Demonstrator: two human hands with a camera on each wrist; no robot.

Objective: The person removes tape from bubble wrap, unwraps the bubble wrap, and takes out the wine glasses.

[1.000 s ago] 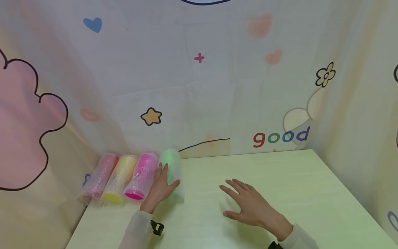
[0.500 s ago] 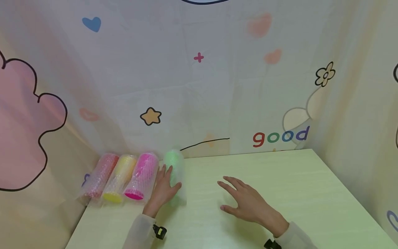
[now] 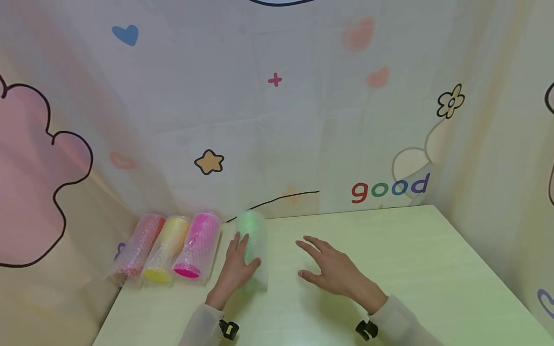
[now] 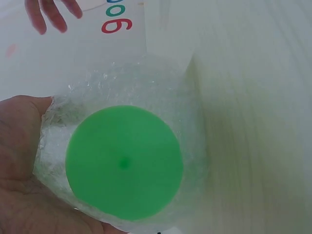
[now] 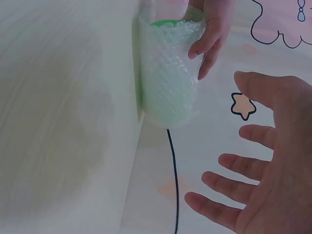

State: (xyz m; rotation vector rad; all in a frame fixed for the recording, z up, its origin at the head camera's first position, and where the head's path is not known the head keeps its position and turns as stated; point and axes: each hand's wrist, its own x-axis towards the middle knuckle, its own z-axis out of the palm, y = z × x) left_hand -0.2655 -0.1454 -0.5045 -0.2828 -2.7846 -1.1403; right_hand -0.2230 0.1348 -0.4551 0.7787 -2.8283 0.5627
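My left hand [image 3: 235, 269] lies over a green cylinder in clear bubble wrap [image 3: 256, 247] and holds it, thumb and fingers spread across its upper side. The cylinder lies on the table, pointing toward the back wall. In the left wrist view its flat green end [image 4: 124, 163] faces the camera, with the palm against the wrap; the fingertips are hidden there. The right wrist view shows the wrapped cylinder [image 5: 168, 83] under the left fingers. My right hand [image 3: 339, 269] hovers above the table to the right, fingers apart, holding nothing.
Left of the green cylinder, three more bubble-wrapped cylinders lie side by side: magenta [image 3: 199, 245], yellow [image 3: 168, 247] and red [image 3: 142, 244]. A printed cloth [image 3: 277, 120] hangs behind and beside the pale table [image 3: 411, 269].
My left hand has shifted the green cylinder right and slightly nearer, opening a gap beside the magenta one. My right hand has moved left toward it. The other cylinders stayed put.
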